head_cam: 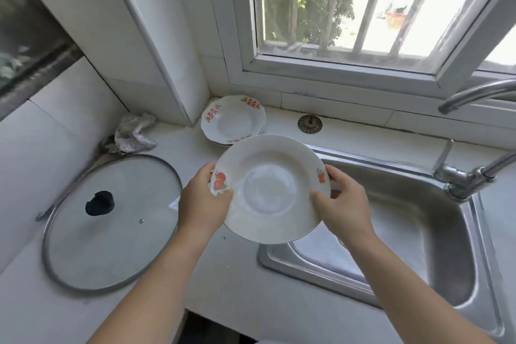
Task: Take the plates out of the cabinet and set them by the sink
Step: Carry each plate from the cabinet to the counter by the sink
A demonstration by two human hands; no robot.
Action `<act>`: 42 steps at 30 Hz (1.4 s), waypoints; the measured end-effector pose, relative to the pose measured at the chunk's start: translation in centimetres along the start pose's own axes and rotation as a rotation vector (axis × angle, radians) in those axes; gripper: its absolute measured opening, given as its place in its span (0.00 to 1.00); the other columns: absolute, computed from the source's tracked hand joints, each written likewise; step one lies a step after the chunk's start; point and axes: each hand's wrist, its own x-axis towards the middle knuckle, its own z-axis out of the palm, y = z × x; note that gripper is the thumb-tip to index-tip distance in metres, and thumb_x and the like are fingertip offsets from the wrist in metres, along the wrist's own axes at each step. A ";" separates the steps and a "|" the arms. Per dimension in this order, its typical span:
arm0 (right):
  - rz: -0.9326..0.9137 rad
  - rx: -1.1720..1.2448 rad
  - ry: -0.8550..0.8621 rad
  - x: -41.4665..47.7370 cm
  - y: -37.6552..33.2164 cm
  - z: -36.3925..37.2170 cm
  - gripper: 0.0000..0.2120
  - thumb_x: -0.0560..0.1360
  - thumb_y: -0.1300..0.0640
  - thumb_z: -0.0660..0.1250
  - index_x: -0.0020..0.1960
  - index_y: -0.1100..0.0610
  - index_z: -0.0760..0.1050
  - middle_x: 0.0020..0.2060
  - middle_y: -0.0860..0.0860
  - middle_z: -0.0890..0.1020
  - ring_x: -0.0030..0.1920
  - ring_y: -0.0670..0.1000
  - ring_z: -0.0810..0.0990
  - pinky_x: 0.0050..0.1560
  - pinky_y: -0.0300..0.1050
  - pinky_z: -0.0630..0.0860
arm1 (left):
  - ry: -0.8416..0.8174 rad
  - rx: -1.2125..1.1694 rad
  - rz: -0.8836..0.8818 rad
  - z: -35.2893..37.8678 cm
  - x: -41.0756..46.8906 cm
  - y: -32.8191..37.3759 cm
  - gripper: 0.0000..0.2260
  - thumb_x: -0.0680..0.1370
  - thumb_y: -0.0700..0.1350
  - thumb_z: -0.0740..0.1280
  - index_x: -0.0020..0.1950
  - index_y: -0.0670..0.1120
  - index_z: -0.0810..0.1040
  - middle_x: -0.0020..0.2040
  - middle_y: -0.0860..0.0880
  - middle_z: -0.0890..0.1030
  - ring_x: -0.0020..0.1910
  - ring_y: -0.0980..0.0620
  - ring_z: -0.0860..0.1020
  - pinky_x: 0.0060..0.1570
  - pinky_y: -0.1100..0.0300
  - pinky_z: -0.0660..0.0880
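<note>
Plate [269, 190] held level over the near-left corner of the sink [418, 232], with the stack of plates [233, 120] already on the worktop [237, 282] straight beyond it, toward the window. Left hand [202, 202] and right hand [342, 205] grip opposite rims, equally near. Fingers [321, 198] of both are curled narrow around the rim, thumbs on top.

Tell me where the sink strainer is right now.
In the head view the sink strainer lies on the counter ledge under the window, behind the sink, right of the stacked plates.
</note>
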 end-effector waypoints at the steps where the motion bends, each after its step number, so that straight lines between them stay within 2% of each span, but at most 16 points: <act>1: -0.002 -0.004 0.009 0.7 -0.2 0.4 0.23 0.67 0.66 0.65 0.38 0.35 0.76 0.36 0.40 0.82 0.39 0.52 0.80 0.40 0.50 0.79 | 0.000 0.000 0.008 -0.1 0.8 0.1 0.13 0.70 0.37 0.68 0.53 0.49 0.77 0.45 0.53 0.81 0.46 0.49 0.77 0.36 0.62 0.70; 3: -0.004 -0.016 0.025 2.2 -0.7 1.1 0.22 0.67 0.66 0.65 0.40 0.37 0.75 0.36 0.41 0.82 0.40 0.51 0.80 0.42 0.51 0.79 | -0.003 0.007 0.017 -0.2 2.7 0.4 0.13 0.70 0.37 0.68 0.53 0.48 0.76 0.41 0.57 0.79 0.45 0.49 0.76 0.40 0.60 0.68; 5: -0.011 -0.048 0.030 3.9 -1.2 2.0 0.21 0.67 0.66 0.65 0.44 0.38 0.75 0.40 0.40 0.82 0.43 0.50 0.81 0.43 0.48 0.78 | -0.017 0.014 0.017 -0.4 4.8 0.4 0.13 0.70 0.38 0.69 0.52 0.50 0.77 0.38 0.59 0.77 0.46 0.49 0.76 0.43 0.59 0.70; 7: -0.005 -0.079 0.035 5.7 -1.6 3.3 0.20 0.67 0.65 0.65 0.49 0.42 0.76 0.41 0.42 0.81 0.43 0.50 0.80 0.43 0.45 0.77 | -0.037 0.018 0.017 -0.6 7.0 -0.1 0.13 0.69 0.39 0.70 0.51 0.51 0.77 0.41 0.56 0.80 0.48 0.48 0.78 0.46 0.56 0.73; 10: 0.013 -0.107 0.032 8.6 -2.1 5.8 0.19 0.68 0.65 0.65 0.52 0.45 0.77 0.42 0.43 0.81 0.40 0.54 0.80 0.41 0.44 0.76 | -0.034 0.017 0.005 -1.0 10.4 -1.0 0.13 0.69 0.39 0.70 0.52 0.50 0.77 0.43 0.54 0.81 0.50 0.47 0.78 0.45 0.57 0.72; 12: 0.022 -0.127 0.025 10.6 -2.4 7.8 0.18 0.68 0.64 0.64 0.54 0.48 0.77 0.44 0.43 0.81 0.41 0.53 0.80 0.40 0.42 0.75 | -0.024 0.031 -0.005 -1.2 12.8 -1.8 0.14 0.69 0.39 0.70 0.53 0.50 0.77 0.45 0.53 0.82 0.50 0.46 0.78 0.46 0.56 0.72; 16: 0.028 -0.183 0.002 14.8 -2.8 11.3 0.14 0.69 0.63 0.62 0.51 0.50 0.77 0.44 0.45 0.81 0.43 0.52 0.80 0.41 0.46 0.76 | -0.013 0.059 -0.040 -1.0 17.5 -3.4 0.14 0.69 0.40 0.69 0.53 0.50 0.76 0.46 0.52 0.82 0.48 0.45 0.78 0.45 0.55 0.72; 20: 0.040 -0.250 0.013 18.6 -3.1 14.1 0.14 0.70 0.63 0.61 0.54 0.55 0.76 0.46 0.50 0.81 0.46 0.54 0.79 0.47 0.52 0.78 | -0.010 0.094 -0.060 -0.3 21.7 -4.5 0.17 0.70 0.41 0.69 0.58 0.51 0.75 0.50 0.50 0.82 0.50 0.44 0.77 0.44 0.58 0.68; 23: 0.026 -0.321 0.008 21.2 -2.9 15.5 0.15 0.67 0.64 0.61 0.52 0.56 0.74 0.45 0.52 0.80 0.45 0.56 0.78 0.45 0.50 0.76 | -0.029 0.066 -0.078 0.2 24.1 -5.1 0.17 0.71 0.40 0.68 0.59 0.49 0.75 0.52 0.49 0.81 0.52 0.43 0.77 0.44 0.60 0.67; 28: 0.015 -0.388 0.005 24.6 -2.2 17.0 0.09 0.66 0.64 0.62 0.46 0.57 0.72 0.42 0.51 0.80 0.42 0.57 0.78 0.42 0.47 0.74 | -0.039 0.057 -0.056 0.7 27.0 -5.6 0.12 0.72 0.37 0.65 0.53 0.48 0.75 0.47 0.50 0.81 0.45 0.45 0.76 0.40 0.60 0.66; 33: 0.032 -0.407 -0.004 26.4 -1.6 17.8 0.12 0.66 0.64 0.62 0.49 0.57 0.73 0.46 0.51 0.79 0.45 0.56 0.78 0.46 0.48 0.75 | -0.048 0.077 -0.045 2.1 28.9 -6.2 0.13 0.73 0.38 0.65 0.56 0.49 0.75 0.50 0.48 0.81 0.49 0.43 0.77 0.40 0.60 0.67; 36: 0.037 -0.448 -0.006 27.2 -1.3 18.2 0.11 0.67 0.65 0.62 0.48 0.57 0.73 0.47 0.51 0.78 0.45 0.55 0.76 0.43 0.45 0.72 | -0.051 0.081 -0.085 2.9 29.6 -6.8 0.16 0.73 0.38 0.65 0.60 0.49 0.74 0.53 0.47 0.81 0.50 0.43 0.77 0.43 0.60 0.68; 39: 0.047 -0.490 0.000 27.7 -1.0 18.6 0.08 0.67 0.66 0.62 0.43 0.57 0.68 0.46 0.52 0.76 0.43 0.55 0.71 0.40 0.42 0.65 | -0.054 0.071 -0.095 3.4 29.8 -6.8 0.14 0.72 0.37 0.64 0.56 0.49 0.74 0.49 0.49 0.81 0.46 0.43 0.77 0.40 0.60 0.67; 42: 0.058 -0.516 0.012 28.2 -0.5 18.8 0.13 0.67 0.66 0.62 0.51 0.58 0.73 0.50 0.53 0.78 0.47 0.56 0.74 0.41 0.43 0.67 | -0.067 0.075 -0.094 3.6 29.9 -6.9 0.13 0.73 0.37 0.63 0.56 0.49 0.74 0.48 0.49 0.81 0.46 0.44 0.77 0.38 0.60 0.66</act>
